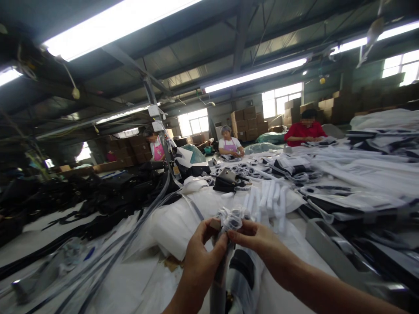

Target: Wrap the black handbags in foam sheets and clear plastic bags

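In front of me, a strap [221,274] wrapped in clear plastic is held upright between both hands. Its upper end is a bunched, crinkled knot of clear wrap [233,217]. My left hand [204,259] is closed around the strap just below the bunch, its thumb pressed against the front. My right hand [258,240] pinches the same spot from the right with thumb and fingers. Just behind the lower part of the strap lies a black and pale piece [242,267] inside clear plastic. What lies within the bunched wrap cannot be made out.
White wrapping sheets [170,222] cover the table. A grey tape-dispenser-like block [337,248] stands at right. A black handbag [227,179] and white rolled strips [268,194] lie beyond my hands. Black goods [81,196] fill the left. Several people work across the table.
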{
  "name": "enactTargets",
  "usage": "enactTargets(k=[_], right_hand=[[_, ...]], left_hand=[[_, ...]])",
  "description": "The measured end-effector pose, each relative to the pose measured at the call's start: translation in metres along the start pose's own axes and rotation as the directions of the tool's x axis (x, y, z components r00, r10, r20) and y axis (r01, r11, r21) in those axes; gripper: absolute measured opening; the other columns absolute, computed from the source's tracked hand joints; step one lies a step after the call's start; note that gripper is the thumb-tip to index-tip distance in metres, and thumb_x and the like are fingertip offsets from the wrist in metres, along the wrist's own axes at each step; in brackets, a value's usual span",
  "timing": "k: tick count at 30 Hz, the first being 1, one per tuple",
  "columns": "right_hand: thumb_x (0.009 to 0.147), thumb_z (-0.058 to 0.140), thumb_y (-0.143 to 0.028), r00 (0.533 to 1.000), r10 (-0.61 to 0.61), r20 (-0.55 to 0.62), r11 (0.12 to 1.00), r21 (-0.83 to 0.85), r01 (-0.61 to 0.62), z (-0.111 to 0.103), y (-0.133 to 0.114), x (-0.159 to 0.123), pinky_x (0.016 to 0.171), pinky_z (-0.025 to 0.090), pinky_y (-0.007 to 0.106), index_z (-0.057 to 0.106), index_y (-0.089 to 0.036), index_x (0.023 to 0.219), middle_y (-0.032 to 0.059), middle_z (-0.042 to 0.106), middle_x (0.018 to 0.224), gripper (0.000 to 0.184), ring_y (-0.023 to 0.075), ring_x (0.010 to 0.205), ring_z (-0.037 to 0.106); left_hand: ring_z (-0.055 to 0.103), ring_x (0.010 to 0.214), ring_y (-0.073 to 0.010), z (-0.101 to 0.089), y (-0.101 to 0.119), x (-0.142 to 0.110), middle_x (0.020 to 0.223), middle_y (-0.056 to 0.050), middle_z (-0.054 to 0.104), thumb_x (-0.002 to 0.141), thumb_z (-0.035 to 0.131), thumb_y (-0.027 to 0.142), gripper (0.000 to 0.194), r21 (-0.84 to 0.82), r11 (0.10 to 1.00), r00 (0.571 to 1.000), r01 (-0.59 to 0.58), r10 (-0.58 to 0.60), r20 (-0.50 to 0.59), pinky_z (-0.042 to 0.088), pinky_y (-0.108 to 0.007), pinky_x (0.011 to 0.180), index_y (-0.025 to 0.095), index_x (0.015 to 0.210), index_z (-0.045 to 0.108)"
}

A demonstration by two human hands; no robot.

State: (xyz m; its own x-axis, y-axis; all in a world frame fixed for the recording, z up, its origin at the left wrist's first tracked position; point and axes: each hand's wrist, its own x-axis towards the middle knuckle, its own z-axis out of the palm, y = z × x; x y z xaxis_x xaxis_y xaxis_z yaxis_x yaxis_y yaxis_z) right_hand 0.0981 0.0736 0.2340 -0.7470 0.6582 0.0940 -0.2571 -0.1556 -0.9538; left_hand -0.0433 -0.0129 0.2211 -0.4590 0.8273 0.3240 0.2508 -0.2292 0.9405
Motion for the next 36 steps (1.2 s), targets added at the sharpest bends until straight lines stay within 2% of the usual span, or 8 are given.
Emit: enactTargets(k=[5,8,12,16,22,26,31,36], right_hand=[[0.064,0.088,-0.045,0.999,-0.016,-0.052,0.997,0.081,0.02,0.005,0.009,-0.002,0.102,0.042,0.04,0.077,-0.019,0.101,0.0073,0.076,0.101,0.046,0.0312,0.11,0.064],[0.066,0.087,-0.044,0.999,-0.022,-0.038,0.993,0.111,0.026,0.006,0.009,-0.004,0.103,0.042,0.038,0.077,-0.018,0.102,0.0078,0.076,0.103,0.046,0.0299,0.11,0.064],[0.074,0.079,-0.047,0.998,-0.009,0.069,0.985,0.173,-0.003,0.002,0.004,-0.008,0.106,0.038,0.04,0.077,-0.017,0.105,0.009,0.075,0.106,0.044,0.0296,0.111,0.063],[0.089,0.06,-0.041,0.98,0.086,0.181,0.933,0.33,-0.143,-0.01,0.01,-0.013,0.105,0.036,0.036,0.075,-0.019,0.112,0.0077,0.073,0.114,0.035,0.0251,0.115,0.061],[0.076,0.07,-0.026,0.971,0.072,0.227,0.924,0.352,-0.15,-0.01,0.024,-0.018,0.09,0.044,0.028,0.073,-0.025,0.117,0.0054,0.073,0.112,0.04,0.0203,0.104,0.064],[0.069,0.083,-0.04,0.993,0.009,0.118,0.942,0.333,-0.048,0.003,0.036,-0.014,0.09,0.048,0.034,0.073,-0.023,0.117,0.0096,0.074,0.107,0.052,0.0255,0.1,0.067],[0.063,0.089,-0.045,0.997,0.01,-0.073,0.956,0.294,0.012,0.011,0.055,-0.008,0.074,0.05,0.028,0.076,-0.024,0.11,0.0088,0.077,0.099,0.053,0.0252,0.095,0.068],[0.065,0.087,-0.049,0.979,-0.064,-0.196,0.982,0.164,0.097,0.02,0.05,-0.014,0.065,0.052,0.029,0.077,-0.023,0.104,0.0079,0.076,0.097,0.048,0.027,0.09,0.068]], left_hand=[[0.064,0.109,-0.0277,0.003,-0.003,-0.005,0.109,-0.01,0.071,0.08,0.071,0.047,0.044,-0.094,0.996,0.999,0.009,-0.005,0.04,0.048,-0.035,0.095,0.018,0.111,0.06],[0.063,0.112,-0.0281,0.002,-0.005,-0.007,0.111,-0.01,0.071,0.08,0.07,0.048,0.046,-0.06,0.998,1.0,0.005,-0.005,-0.009,0.047,-0.036,0.097,0.019,0.114,0.06],[0.063,0.109,-0.0268,-0.006,-0.005,-0.004,0.111,-0.009,0.07,0.083,0.07,0.047,0.042,0.048,0.999,1.0,-0.011,0.011,0.015,0.048,-0.035,0.095,0.02,0.113,0.06],[0.065,0.106,-0.0269,-0.014,-0.004,0.001,0.11,-0.009,0.071,0.08,0.074,0.048,0.046,-0.09,0.995,0.995,0.031,-0.022,0.099,0.048,-0.036,0.095,0.019,0.114,0.062],[0.065,0.107,-0.0297,-0.016,-0.004,-0.005,0.109,-0.011,0.073,0.074,0.078,0.051,0.051,-0.121,0.991,0.996,0.056,-0.048,0.072,0.048,-0.038,0.095,0.019,0.11,0.066],[0.065,0.109,-0.0313,-0.015,-0.001,-0.01,0.107,-0.012,0.073,0.075,0.076,0.052,0.047,-0.098,0.994,0.997,0.048,-0.041,0.07,0.047,-0.041,0.098,0.019,0.108,0.066],[0.065,0.109,-0.0306,-0.014,0.006,-0.015,0.109,-0.012,0.073,0.077,0.076,0.049,0.043,-0.047,0.998,0.999,0.041,-0.04,0.033,0.048,-0.041,0.099,0.019,0.106,0.067],[0.065,0.107,-0.0307,-0.013,0.01,-0.024,0.106,-0.01,0.073,0.074,0.078,0.048,0.042,0.116,0.993,0.998,0.007,0.001,-0.068,0.05,-0.039,0.095,0.02,0.103,0.068]])
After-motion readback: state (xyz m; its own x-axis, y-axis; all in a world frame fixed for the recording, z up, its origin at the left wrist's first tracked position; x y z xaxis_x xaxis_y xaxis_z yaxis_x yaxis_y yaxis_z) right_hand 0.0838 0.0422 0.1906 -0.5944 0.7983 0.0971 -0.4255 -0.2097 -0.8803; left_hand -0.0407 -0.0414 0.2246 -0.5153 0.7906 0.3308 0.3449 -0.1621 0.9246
